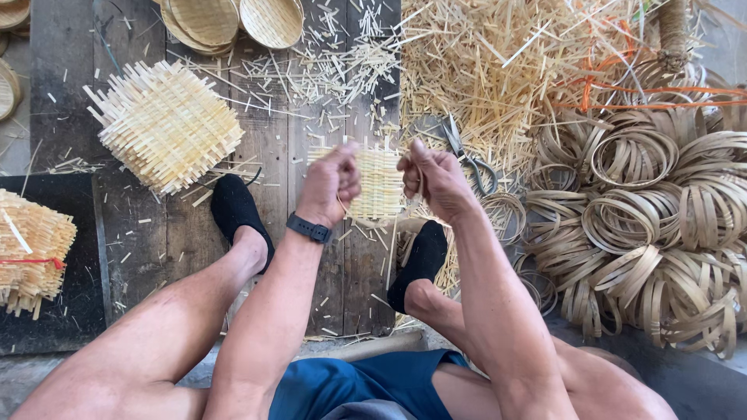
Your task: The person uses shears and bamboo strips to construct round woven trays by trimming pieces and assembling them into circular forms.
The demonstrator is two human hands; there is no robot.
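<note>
Wooden plank floor (70, 93), dark, littered w/ bamboo offcuts. Heap of loose bamboo splints (506, 62) top centre-right. Big pile of bamboo hoop rings (654, 225) at right, stacked & overlapping. Stack of square woven mats (165, 124) upper left, tilted; another bundle of mats (29, 249) at left edge w/ red tie, on dark mat. Round woven trays (237, 19) at top edge. Two feet in black shoes (233, 206) on planks, either side of the work. Small square woven bamboo mat (381, 183) held up mid-frame between both hands, above floor. Left hand (331, 180) closed in fist on mat's left edge, black watch (308, 228) on wrist. Right hand (434, 180) closed, fingers pinched on mat's right edge plus a thin strip. Scissors (467, 155) on floor just beyond right hand, partly under splints.
</note>
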